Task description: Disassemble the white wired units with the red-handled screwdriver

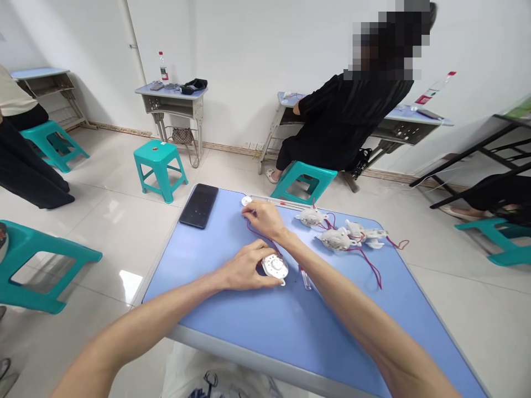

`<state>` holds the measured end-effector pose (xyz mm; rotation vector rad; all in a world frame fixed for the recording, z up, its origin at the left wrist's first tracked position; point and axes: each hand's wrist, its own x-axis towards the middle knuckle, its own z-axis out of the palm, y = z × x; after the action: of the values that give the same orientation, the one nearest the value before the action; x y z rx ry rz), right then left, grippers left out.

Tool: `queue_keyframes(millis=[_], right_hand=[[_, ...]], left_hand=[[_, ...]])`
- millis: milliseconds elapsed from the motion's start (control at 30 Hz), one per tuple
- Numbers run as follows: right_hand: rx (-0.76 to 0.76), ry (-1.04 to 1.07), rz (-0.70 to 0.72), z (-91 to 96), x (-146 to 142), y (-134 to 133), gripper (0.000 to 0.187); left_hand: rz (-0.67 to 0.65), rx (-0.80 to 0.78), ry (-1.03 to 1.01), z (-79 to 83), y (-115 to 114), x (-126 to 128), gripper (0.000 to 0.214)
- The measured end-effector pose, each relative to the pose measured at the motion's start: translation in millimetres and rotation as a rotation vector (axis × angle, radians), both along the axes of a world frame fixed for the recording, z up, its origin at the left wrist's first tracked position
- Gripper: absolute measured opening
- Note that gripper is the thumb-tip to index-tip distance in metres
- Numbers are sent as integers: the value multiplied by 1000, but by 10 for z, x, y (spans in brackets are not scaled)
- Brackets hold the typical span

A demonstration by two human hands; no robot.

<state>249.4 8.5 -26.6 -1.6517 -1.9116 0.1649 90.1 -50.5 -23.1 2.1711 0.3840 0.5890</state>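
My left hand (244,268) grips a round white plastic dial unit (274,266) on the blue tabletop (265,326). A thin red wire (265,239) runs from the dial unit up under my right hand (265,219). The fingertips of that hand rest close to a small white disc (246,201), and I cannot tell if they pinch the wire. To the right lie several white plastic parts with red wires, including one (337,239). A small clear tube (306,278) lies beside my left hand.
A black phone (199,205) lies at the table's left side, and a thin rod (282,202) lies along the far edge. Teal stools stand around the table. A seated person in black (344,124) works at a wall desk, and another person's legs (25,160) stand at left.
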Motion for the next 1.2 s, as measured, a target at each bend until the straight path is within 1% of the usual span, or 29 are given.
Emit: queue_keyframes(millis=[300, 600, 1200], right_hand=[[-11, -34, 34, 26, 0, -2, 18], [-14, -21, 88, 24, 44, 3, 23], [-27, 97, 68, 31, 83, 3, 20]], left_hand=[[-4, -16, -9, 29, -7, 0, 48], [-1, -20, -8, 26, -4, 1, 46], [14, -13, 4, -11, -2, 5, 50]])
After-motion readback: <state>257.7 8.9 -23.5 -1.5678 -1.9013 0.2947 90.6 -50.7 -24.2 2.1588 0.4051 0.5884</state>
